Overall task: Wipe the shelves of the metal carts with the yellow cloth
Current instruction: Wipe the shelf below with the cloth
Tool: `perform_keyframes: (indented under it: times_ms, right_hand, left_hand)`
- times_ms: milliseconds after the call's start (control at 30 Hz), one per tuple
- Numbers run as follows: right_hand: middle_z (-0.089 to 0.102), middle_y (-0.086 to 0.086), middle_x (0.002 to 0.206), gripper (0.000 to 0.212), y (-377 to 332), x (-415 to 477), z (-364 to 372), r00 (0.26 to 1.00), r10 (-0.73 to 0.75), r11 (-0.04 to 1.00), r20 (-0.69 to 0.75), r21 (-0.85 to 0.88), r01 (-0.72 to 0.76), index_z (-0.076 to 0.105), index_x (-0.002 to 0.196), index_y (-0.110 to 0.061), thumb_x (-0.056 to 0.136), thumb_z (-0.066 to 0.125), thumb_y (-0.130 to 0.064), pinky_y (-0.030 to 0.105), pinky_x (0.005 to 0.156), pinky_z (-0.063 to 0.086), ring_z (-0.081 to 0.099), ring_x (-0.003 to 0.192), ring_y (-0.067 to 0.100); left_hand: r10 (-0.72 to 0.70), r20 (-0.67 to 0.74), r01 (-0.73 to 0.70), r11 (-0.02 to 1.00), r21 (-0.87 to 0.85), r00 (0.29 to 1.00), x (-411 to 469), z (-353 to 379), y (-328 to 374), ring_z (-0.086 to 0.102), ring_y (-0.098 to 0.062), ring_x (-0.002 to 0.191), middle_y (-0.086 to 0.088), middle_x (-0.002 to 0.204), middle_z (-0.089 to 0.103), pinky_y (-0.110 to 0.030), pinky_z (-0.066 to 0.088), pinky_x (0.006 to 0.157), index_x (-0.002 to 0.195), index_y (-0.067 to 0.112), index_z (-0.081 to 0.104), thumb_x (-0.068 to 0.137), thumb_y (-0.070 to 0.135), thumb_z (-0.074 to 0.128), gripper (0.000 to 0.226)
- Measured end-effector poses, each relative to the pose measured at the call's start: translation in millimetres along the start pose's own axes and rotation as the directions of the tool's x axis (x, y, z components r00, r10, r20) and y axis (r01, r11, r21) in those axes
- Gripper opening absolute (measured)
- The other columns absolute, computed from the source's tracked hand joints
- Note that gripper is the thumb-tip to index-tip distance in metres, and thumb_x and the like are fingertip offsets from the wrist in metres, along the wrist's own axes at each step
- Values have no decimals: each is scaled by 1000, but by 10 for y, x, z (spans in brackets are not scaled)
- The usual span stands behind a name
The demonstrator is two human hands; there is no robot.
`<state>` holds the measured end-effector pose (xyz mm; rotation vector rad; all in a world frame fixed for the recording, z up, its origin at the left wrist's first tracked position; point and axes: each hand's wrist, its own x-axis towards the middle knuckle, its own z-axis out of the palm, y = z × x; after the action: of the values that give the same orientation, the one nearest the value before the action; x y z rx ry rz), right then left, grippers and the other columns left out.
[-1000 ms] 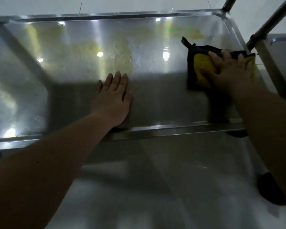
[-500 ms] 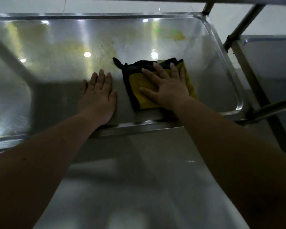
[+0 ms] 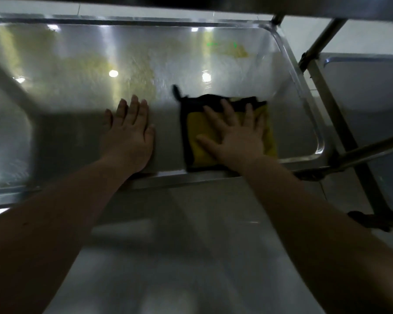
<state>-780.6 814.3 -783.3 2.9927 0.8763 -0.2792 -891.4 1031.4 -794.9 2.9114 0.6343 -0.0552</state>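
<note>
The metal cart's shelf (image 3: 77,91) is a shiny steel tray with a raised rim, filling the upper half of the view. The yellow cloth (image 3: 196,139), edged in black, lies flat on it near the front rim, right of centre. My right hand (image 3: 236,137) presses down on the cloth with fingers spread. To the left of the cloth, with a gap between them, my left hand (image 3: 129,134) rests flat on the bare shelf, holding nothing. Yellowish smears (image 3: 235,52) show on the far part of the shelf.
A second cart's shelf (image 3: 368,87) stands close on the right, behind slanted metal posts (image 3: 340,125) and a crossbar (image 3: 372,148). An upper shelf's edge (image 3: 191,3) overhangs at the top. A dark caster (image 3: 370,220) sits on the pale tiled floor (image 3: 191,245).
My right hand swept the cloth from the shelf's right end leftward towards my left hand, then slid it slightly back to the right. My left hand stayed planted.
</note>
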Motion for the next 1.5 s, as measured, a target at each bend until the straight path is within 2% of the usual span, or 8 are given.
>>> perform_keyframes:
  times_ms: [200, 500, 700, 900, 1100, 1233, 1333, 1500]
  right_hand:
    - [-12, -13, 164, 76, -48, -128, 25, 994, -108, 994, -3, 27, 108, -10, 146, -61, 79, 13, -88, 60, 116, -13, -17, 148, 37]
    - [-4, -8, 165, 89, 1239, -134, -71, 976, 218, 975, 30, 43, -219, -4, 148, -59, 65, 6, -91, 60, 117, -7, -6, 149, 40]
    - [-13, -11, 164, 81, 258, -157, -44, 987, 158, 985, 33, 58, -159, -9, 147, -58, 76, 15, -87, 66, 114, -6, -13, 147, 44]
    - [-30, -4, 159, 77, -1310, -255, 24, 993, -17, 997, 116, 79, 8, -21, 147, -52, 86, 16, -82, 70, 107, -17, -30, 139, 49]
    - [-1, -10, 165, 60, -764, -96, -187, 994, -36, 973, -106, 222, 59, 2, 154, -45, 99, 18, -62, 63, 114, -15, -18, 148, 37]
    - [1, -7, 165, 53, -177, 38, -145, 998, 65, 922, -3, 384, -59, 7, 156, -39, 105, 21, -47, 58, 118, -8, -15, 149, 34]
    - [-3, -13, 164, 52, -233, 41, 24, 997, 74, 967, -5, 243, -70, 2, 155, -44, 105, 15, -49, 60, 116, -12, -10, 150, 31]
    - [-8, -13, 164, 56, -240, 89, 50, 998, 55, 985, -10, 163, -52, -2, 154, -46, 101, 15, -57, 62, 116, -10, -11, 150, 32]
  left_hand:
    - [-9, 6, 10, 998, -58, 1000, -60, -53, 4, -6, -18, 152, 2, 165, -5, -39, -7, 121, 158, 24, 2, 105, 39, 19, 58]
    - [-18, -1, 18, 1000, -13, 1000, -56, -27, 79, -7, -18, 152, 3, 165, -7, -40, -8, 120, 158, 25, 0, 105, 42, 15, 58]
    - [-9, 34, 11, 998, -64, 999, -67, -67, 106, -9, -19, 152, 1, 165, -7, -41, -7, 122, 159, 23, 1, 106, 38, 17, 57]
    - [-57, -106, -30, 740, -672, 993, -99, -290, -152, -11, -16, 151, -1, 166, 0, -39, -5, 123, 157, 20, 16, 107, 22, 31, 52]
    - [89, -153, -130, 950, -284, 984, -167, -479, 13, -6, -21, 151, -6, 165, 5, -36, -6, 120, 157, 17, 16, 105, 24, 36, 56]
    - [130, 108, -123, 990, -66, 986, -217, -248, 665, -18, -27, 150, -1, 165, -12, -59, -13, 117, 157, 32, -5, 104, 52, 18, 61]
    - [57, 192, -64, 997, 33, 980, -226, -96, 659, -27, -34, 146, 9, 161, -24, -77, -21, 100, 149, 51, -16, 96, 68, 9, 61]
    - [33, 189, -48, 996, 75, 981, -355, -180, 100, -27, -34, 146, 15, 161, -23, -80, -17, 100, 146, 58, -16, 91, 75, 7, 62]
